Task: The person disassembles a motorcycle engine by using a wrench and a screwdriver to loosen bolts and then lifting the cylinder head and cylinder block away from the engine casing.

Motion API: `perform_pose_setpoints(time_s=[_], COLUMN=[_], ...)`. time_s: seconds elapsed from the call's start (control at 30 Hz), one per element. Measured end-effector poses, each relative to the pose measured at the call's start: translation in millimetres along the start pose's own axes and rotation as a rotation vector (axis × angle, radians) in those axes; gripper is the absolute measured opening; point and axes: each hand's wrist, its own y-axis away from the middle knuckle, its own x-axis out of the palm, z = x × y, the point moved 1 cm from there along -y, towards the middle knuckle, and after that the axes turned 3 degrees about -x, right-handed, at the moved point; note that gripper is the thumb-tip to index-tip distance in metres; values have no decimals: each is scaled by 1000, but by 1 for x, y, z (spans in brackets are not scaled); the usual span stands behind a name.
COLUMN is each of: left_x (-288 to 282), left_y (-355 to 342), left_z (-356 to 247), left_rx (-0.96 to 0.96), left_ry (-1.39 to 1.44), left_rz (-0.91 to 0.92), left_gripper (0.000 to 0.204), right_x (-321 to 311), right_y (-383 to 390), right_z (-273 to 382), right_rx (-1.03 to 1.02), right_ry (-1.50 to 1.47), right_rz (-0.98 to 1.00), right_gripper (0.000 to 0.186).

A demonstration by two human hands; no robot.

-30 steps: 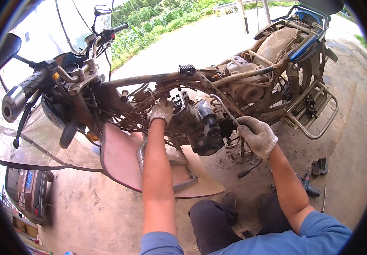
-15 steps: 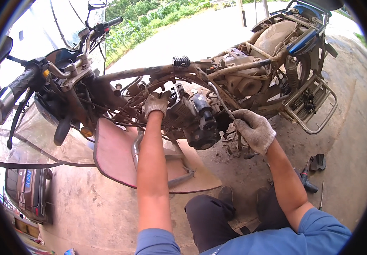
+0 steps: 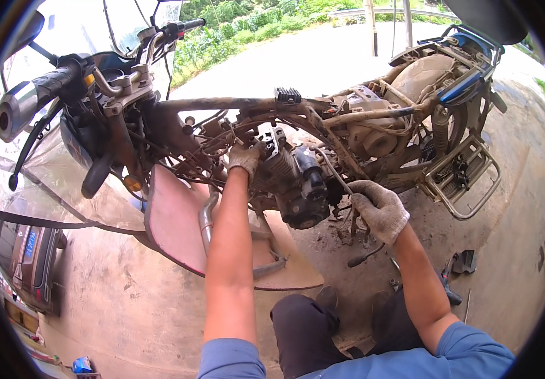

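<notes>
My left hand, in a dirty light work glove, reaches to the upper side of the finned engine of a stripped-down motorcycle. Its fingers curl at the cylinder's open top; whatever they may hold is hidden. My right hand, gloved too, is closed around a slanting metal rod to the right of the engine. Below that hand shows a bent lever with a black end; whether it belongs to the rod I cannot tell.
A pink panel lies under the engine. Handlebars jut out at left; a metal side rack sticks out at right. Tools lie on the concrete by my right arm. A car stands at lower left.
The rod's upper end sits lower, and my right hand has moved down slightly with it. More of the black-ended lever shows. My left hand stays at the cylinder; the view has shifted.
</notes>
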Motion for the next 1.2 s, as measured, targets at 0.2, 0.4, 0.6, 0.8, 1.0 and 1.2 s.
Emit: perform_pose_setpoints(time_s=[0.2, 0.4, 0.6, 0.8, 1.0, 1.2], left_x=[-2, -5, 10, -23, -22, -16], left_y=[0, -23, 4, 1, 4, -11], left_z=[-1, 36, -1, 0, -9, -6], left_rx=[8, 36, 23, 57, 28, 129], left_ry=[-218, 5, -297, -144, -366, -476], left_rz=[-101, 14, -150, 165, 61, 181], left_gripper=[46, 64, 55, 54, 66, 65], right_x=[15, 35, 35, 45, 53, 57], right_y=[-3, -5, -8, -9, -39, -98], right_z=[-3, -3, -17, -6, 17, 30], right_rx=[-2, 29, 63, 75, -196, -448], right_ry=[45, -44, -26, -32, 289, 499], right_rz=[33, 90, 85, 111, 93, 114], right_gripper=[26, 26, 25, 25, 28, 30])
